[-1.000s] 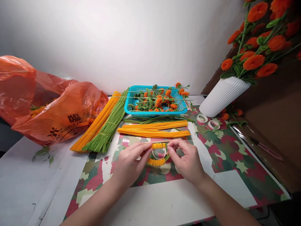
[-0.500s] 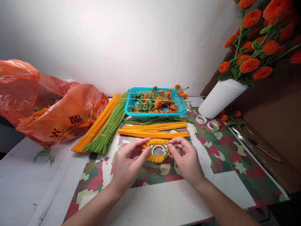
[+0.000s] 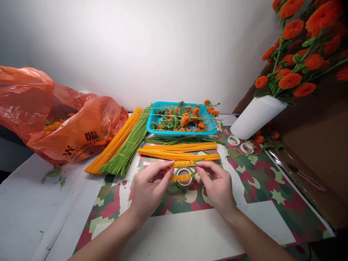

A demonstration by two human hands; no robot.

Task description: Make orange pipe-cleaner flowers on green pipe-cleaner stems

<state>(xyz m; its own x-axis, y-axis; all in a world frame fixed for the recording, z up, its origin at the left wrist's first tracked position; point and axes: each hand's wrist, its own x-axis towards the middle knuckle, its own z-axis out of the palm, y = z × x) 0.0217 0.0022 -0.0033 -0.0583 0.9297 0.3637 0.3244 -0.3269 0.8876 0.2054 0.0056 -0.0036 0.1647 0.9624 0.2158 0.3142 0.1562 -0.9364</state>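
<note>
A coiled yellow-orange pipe cleaner [image 3: 185,164] is bent into a U in front of me, with green ends sticking out on its right side. My left hand [image 3: 150,181] is closed, with thumb and index finger pinching the bend at its left. My right hand [image 3: 214,181] is closed too; its thumb and index fingertips meet at the green end of the upper strand. Exactly how much those fingers hold is too small to make out. Under the coil lies a roll of green tape [image 3: 185,184] on the patterned mat.
Straight yellow pipe cleaners [image 3: 179,154] lie just beyond my hands, before a blue basket [image 3: 181,133] of orange flowers. Yellow and green bundles [image 3: 122,156] and an orange plastic bag [image 3: 81,141] are left. A white vase [image 3: 257,116], tape rolls [image 3: 247,148] and a pink-handled tool [image 3: 307,177] are right.
The coil's open side has turned so that its two strands and green ends show apart, nearly parallel. Both hands stay in almost the same place; the whole view has shifted slightly.
</note>
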